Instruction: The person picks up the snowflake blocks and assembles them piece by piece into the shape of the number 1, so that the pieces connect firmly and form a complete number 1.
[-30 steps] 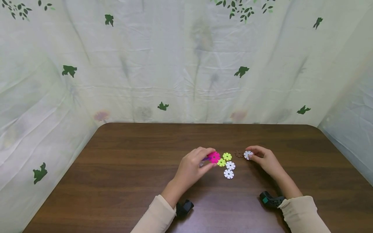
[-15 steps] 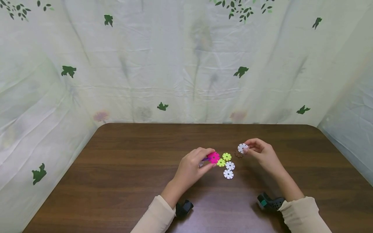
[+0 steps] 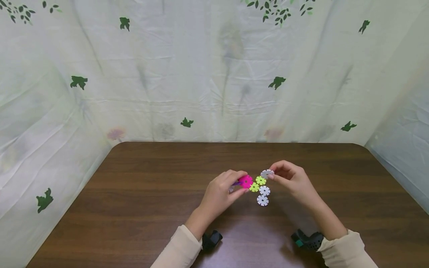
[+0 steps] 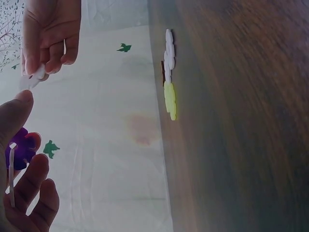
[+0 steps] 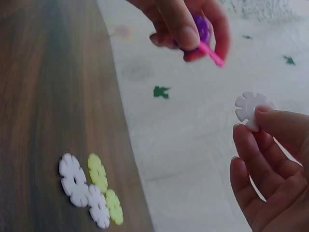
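Note:
My left hand (image 3: pixel 222 188) holds joined notched snowflake discs above the table. A pink disc (image 3: pixel 246 181) faces right, a purple disc (image 5: pixel 203 30) joins it edge-on, and part of a white one shows behind the fingers. Between thumb and fingertips, my right hand (image 3: pixel 295 182) pinches a loose white disc (image 5: pixel 248 108), tilted, a short way right of the pink disc. Below, on the table, lie two yellow discs (image 3: pixel 254 187) and two white discs (image 3: pixel 263 200) in a small cluster.
The brown wooden table (image 3: pixel 151 208) reaches back to a white curtain (image 3: pixel 201 74) printed with leaves and birds. A thin dark-brown disc edge (image 4: pixel 163 72) shows beside the white discs in the left wrist view. Black wrist cameras (image 3: pixel 212 240) sit at both wrists.
My right hand has lifted the white disc and carried it left toward the pink one, tilting it. The brown disc is now covered in the head view. My left hand has stayed in place.

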The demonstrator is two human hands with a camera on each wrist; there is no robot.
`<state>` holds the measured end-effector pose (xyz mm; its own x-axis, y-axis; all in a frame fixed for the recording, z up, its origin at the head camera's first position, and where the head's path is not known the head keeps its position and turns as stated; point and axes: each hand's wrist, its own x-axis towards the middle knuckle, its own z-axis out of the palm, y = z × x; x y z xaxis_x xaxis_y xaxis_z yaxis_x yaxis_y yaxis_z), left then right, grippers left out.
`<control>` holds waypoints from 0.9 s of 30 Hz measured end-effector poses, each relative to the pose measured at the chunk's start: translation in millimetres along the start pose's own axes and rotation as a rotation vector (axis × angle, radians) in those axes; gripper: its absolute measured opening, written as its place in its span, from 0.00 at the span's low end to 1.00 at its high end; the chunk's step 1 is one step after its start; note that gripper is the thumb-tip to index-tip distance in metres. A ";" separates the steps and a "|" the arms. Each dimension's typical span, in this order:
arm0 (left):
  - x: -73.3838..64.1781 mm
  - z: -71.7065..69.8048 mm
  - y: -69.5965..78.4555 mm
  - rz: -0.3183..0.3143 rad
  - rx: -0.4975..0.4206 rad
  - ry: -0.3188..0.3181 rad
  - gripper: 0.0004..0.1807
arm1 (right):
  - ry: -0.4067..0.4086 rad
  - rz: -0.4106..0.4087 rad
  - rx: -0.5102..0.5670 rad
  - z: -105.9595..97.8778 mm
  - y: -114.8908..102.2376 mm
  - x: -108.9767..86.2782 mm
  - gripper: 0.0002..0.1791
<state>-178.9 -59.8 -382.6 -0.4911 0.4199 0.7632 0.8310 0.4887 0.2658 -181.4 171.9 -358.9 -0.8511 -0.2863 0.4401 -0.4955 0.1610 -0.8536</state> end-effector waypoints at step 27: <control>1.2 2.1 4.6 -0.023 -0.107 -0.051 0.22 | -0.083 -0.152 -0.009 21.4 -19.4 -2.3 0.10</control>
<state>-176.1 -55.5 -381.7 -0.5206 0.4492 0.7261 0.8411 0.4157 0.3460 -166.2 149.3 -349.4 -0.7493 -0.3853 0.5386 -0.6190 0.1184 -0.7764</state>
